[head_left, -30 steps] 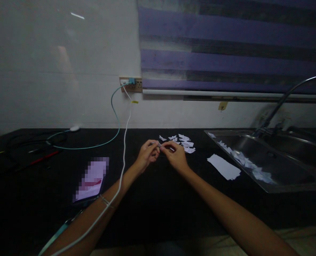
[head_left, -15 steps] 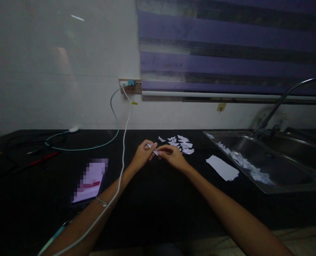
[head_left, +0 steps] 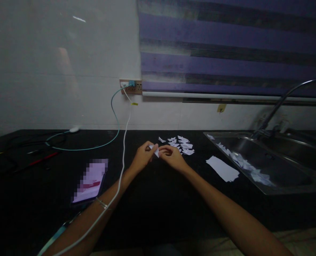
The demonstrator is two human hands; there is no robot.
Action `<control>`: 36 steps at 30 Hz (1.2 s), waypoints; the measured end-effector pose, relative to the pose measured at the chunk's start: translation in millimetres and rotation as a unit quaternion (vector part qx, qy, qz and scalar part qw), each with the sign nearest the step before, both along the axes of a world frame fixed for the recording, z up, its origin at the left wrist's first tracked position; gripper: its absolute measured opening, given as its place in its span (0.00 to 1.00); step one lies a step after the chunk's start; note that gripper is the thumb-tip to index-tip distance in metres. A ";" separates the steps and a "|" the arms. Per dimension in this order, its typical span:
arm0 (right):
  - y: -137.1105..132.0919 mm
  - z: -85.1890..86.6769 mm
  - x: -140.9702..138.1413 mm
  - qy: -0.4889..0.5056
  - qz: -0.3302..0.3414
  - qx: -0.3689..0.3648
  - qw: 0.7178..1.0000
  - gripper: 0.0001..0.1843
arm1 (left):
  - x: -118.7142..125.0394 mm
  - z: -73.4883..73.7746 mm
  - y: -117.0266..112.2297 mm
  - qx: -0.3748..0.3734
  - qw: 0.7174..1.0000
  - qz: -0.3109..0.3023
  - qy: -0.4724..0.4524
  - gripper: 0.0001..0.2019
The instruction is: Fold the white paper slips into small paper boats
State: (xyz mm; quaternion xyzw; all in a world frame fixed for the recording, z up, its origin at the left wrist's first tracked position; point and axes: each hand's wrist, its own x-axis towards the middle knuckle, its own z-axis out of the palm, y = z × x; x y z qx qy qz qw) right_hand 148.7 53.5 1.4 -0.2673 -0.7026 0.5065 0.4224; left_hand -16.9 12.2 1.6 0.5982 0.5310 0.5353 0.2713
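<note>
Between my two hands is a small folded piece of white paper point(head_left: 156, 152), held above the black counter. My left hand point(head_left: 143, 155) pinches its left side, the thumb lying along it. From the other side the fingers of my right hand point(head_left: 172, 156) close on its right edge; my fingers hide part of the paper. Just beyond my right hand, several folded white paper pieces point(head_left: 185, 145) lie grouped on the counter. A stack of flat white paper slips point(head_left: 222, 168) rests to the right of that hand.
More folded papers point(head_left: 243, 163) line the rim of the steel sink point(head_left: 286, 177), under a curved faucet point(head_left: 278, 103). A lit phone point(head_left: 91, 181) lies at left. A white cable point(head_left: 124, 149) hangs from the wall socket point(head_left: 138, 87) across my left forearm.
The folded paper has turned a little between my fingers, showing more of its white face. Both hands stay in nearly the same spot.
</note>
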 end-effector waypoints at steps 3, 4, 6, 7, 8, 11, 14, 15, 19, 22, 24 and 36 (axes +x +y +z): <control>4.0 -2.8 1.4 -0.011 -0.035 0.027 0.999 0.07 | 0.9 1.9 -2.7 0.003 0.999 -0.013 0.029 0.19; 4.8 -3.5 1.9 -0.017 -0.040 0.029 0.999 0.06 | 1.6 2.6 -3.7 0.001 0.999 -0.020 0.035 0.19; 5.2 -4.3 3.0 -0.030 -0.030 0.025 0.999 0.06 | 3.2 3.9 -5.2 -0.005 0.999 -0.032 0.037 0.19; 5.2 -4.2 3.5 -0.038 -0.021 0.020 0.999 0.06 | 3.8 4.3 -5.5 -0.007 0.999 -0.039 0.034 0.19; 5.1 -3.9 3.8 -0.044 -0.014 0.014 0.999 0.06 | 4.2 4.6 -5.4 -0.007 0.999 -0.046 0.028 0.19; 6.2 -1.6 4.4 -0.037 -0.019 -0.008 0.999 0.06 | 3.7 4.3 -2.7 -0.007 0.997 -0.073 -0.015 0.21; 8.5 1.3 4.3 0.015 -0.050 -0.033 0.998 0.10 | 2.2 1.8 1.5 -0.019 0.991 -0.110 -0.079 0.24; 9.0 2.2 4.3 0.036 -0.057 -0.041 0.997 0.13 | 2.0 0.6 2.4 -0.021 0.988 -0.122 -0.088 0.24; 8.4 4.5 4.9 0.074 -0.048 -0.057 0.994 0.19 | 3.1 -3.8 2.7 -0.003 0.988 -0.143 -0.059 0.18; 7.2 4.1 5.6 0.069 -0.029 -0.051 0.996 0.18 | 3.6 -5.1 2.1 0.005 0.989 -0.138 -0.047 0.16; 6.9 3.1 5.6 0.061 -0.026 -0.041 0.997 0.17 | 2.9 -4.7 2.2 0.002 0.991 -0.132 -0.039 0.15; 5.1 -1.3 3.0 0.010 -0.040 -0.017 0.999 0.10 | 6.4 -0.1 -2.9 -0.014 0.992 -0.122 -0.036 0.15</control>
